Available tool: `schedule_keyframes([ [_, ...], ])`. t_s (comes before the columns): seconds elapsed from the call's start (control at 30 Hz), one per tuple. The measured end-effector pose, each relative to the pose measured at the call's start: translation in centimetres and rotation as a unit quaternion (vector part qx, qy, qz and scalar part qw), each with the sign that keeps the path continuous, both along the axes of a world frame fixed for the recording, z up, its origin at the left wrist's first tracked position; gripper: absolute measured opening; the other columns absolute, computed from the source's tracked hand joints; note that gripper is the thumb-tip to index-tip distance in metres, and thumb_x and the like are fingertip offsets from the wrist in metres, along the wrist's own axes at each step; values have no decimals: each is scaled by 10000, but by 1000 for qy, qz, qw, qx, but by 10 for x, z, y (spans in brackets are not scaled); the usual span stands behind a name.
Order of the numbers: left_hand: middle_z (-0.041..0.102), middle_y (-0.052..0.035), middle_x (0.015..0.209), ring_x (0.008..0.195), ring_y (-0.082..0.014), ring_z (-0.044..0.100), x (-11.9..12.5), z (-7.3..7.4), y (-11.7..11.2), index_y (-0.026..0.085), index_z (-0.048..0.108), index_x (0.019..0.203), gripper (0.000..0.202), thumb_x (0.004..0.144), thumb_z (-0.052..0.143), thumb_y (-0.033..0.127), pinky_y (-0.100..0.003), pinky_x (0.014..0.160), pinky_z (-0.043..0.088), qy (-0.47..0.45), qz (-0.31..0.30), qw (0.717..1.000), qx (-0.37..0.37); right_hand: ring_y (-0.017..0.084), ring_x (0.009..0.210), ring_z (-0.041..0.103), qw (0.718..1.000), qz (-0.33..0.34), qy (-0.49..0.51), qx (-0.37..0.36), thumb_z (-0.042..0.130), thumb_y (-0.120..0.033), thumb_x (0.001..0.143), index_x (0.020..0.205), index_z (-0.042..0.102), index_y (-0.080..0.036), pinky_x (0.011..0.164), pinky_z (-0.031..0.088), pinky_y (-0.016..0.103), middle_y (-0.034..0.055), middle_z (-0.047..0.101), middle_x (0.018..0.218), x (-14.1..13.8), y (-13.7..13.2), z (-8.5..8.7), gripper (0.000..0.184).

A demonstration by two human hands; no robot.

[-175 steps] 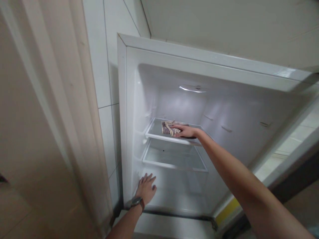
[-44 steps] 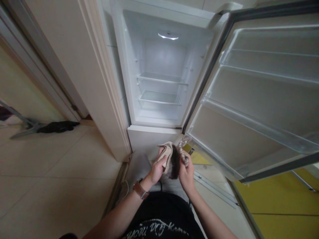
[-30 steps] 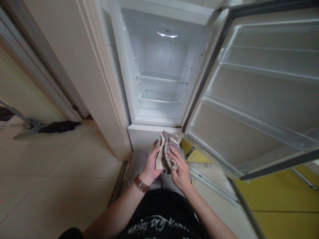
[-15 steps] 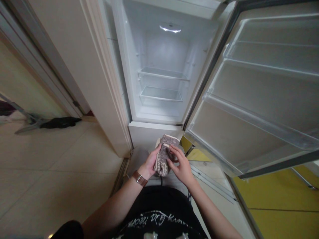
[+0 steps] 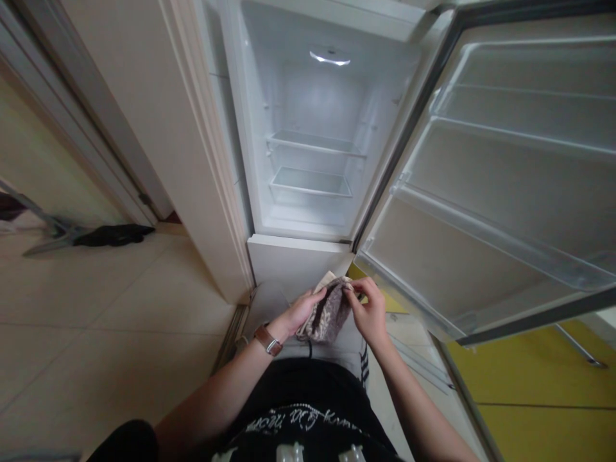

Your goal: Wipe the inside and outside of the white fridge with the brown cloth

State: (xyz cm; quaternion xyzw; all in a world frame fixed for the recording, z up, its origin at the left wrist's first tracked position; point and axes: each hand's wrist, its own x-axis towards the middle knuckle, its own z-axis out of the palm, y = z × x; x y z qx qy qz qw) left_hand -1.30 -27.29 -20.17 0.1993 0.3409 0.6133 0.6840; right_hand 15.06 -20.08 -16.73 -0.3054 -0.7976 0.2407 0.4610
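Observation:
Over my lap I hold a folded cloth (image 5: 333, 319), mottled grey-brown with a cream pattern and cream edges. My left hand (image 5: 299, 313) grips its left side, thumb on top and the other fingers hidden beneath. At the upper right, my right hand (image 5: 369, 307) pinches one edge between thumb and fingers. The layers gape apart between my two hands. Directly beyond them is a fridge, its lit inside (image 5: 315, 96) facing me. Two clear shelves are visible in it, an upper shelf (image 5: 315, 142) and a lower shelf (image 5: 312, 181).
The fridge door (image 5: 510, 173) stands wide open on the right, with clear racks. Below it are yellow cabinet fronts (image 5: 534, 378). A white door frame (image 5: 192, 147) rises on the left. Something black (image 5: 113, 235) lies on the tiled floor (image 5: 110, 295) farther left.
My right hand has moved right and pulled the cloth's edge with it, spreading the layers. My left hand has kept its hold. The fridge has not changed.

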Motion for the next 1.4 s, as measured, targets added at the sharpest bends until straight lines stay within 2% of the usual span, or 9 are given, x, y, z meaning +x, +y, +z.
schedule_keyframes([
  [0.13, 772, -81, 1158, 1175, -303, 690, -2, 2, 3, 197, 709, 1296, 451, 848, 761, 184, -403, 1077, 499, -47, -17, 998, 38, 214, 965, 585, 999, -2, -50, -10, 645, -351, 929, 983, 662, -211, 838, 476, 338, 59, 631, 975, -5, 14, -2, 151],
  [0.23, 764, -78, 1185, 1188, -293, 686, -1, -1, 2, 225, 688, 1333, 459, 879, 748, 245, -409, 1094, 488, -74, -22, 997, 19, 207, 949, 602, 996, 15, -65, -65, 642, -392, 918, 1143, 658, -199, 814, 485, 325, 61, 654, 1008, -6, 22, -7, 297],
  [0.47, 771, -129, 1136, 1140, -300, 701, -3, -7, 2, 140, 707, 1268, 495, 937, 650, 503, -422, 1109, 468, -103, -106, 989, -19, 166, 835, 577, 993, 82, -21, -78, 611, -356, 948, 889, 637, -200, 755, 451, 280, 27, 631, 896, 6, 16, 7, 169],
  [0.67, 771, -142, 1129, 1122, -304, 705, -14, 2, 3, 92, 707, 1243, 488, 947, 648, 476, -416, 1106, 460, -67, -94, 993, 8, 210, 943, 606, 968, 233, -52, -75, 668, -423, 942, 913, 664, -219, 884, 490, 350, 47, 661, 938, 14, 13, 31, 206],
  [0.83, 761, -98, 1187, 1118, -284, 713, -8, 8, 2, 187, 657, 1350, 448, 947, 668, 384, -427, 1099, 478, -63, -62, 996, -12, 229, 1214, 559, 975, 191, -54, -95, 635, -431, 960, 955, 660, -224, 1033, 462, 372, 85, 597, 1242, 0, 16, 25, 209],
  [0.9, 765, -94, 1175, 1099, -275, 721, -7, 6, 1, 197, 655, 1360, 452, 947, 672, 382, -413, 1095, 480, -82, -87, 993, 2, 226, 1264, 539, 973, 180, -57, -136, 593, -438, 976, 975, 620, -222, 1021, 472, 351, 90, 568, 1321, -4, 18, 18, 217],
  [1.13, 767, -127, 1150, 1125, -281, 701, -14, -1, 4, 119, 690, 1295, 550, 946, 632, 540, -392, 1130, 436, -44, -176, 983, 16, 168, 885, 590, 962, 170, -68, -203, 517, -463, 1008, 992, 515, -231, 834, 478, 282, 10, 633, 943, 0, 21, 6, 233],
  [1.3, 757, -141, 1175, 1173, -291, 675, -19, -7, 8, 90, 699, 1249, 580, 967, 563, 578, -418, 1160, 402, -42, -159, 986, 27, 229, 1222, 542, 975, 182, -45, -118, 565, -405, 999, 981, 552, -233, 1035, 427, 362, 80, 596, 1274, 7, 19, 17, 173],
  [1.4, 751, -157, 1187, 1167, -302, 680, -29, -10, 10, 86, 693, 1254, 629, 939, 578, 618, -429, 1156, 404, -75, -145, 986, 32, 220, 1155, 595, 960, 251, -43, -118, 575, -357, 1008, 1013, 565, -247, 1030, 430, 381, 70, 657, 1178, 17, 16, 28, 111],
])
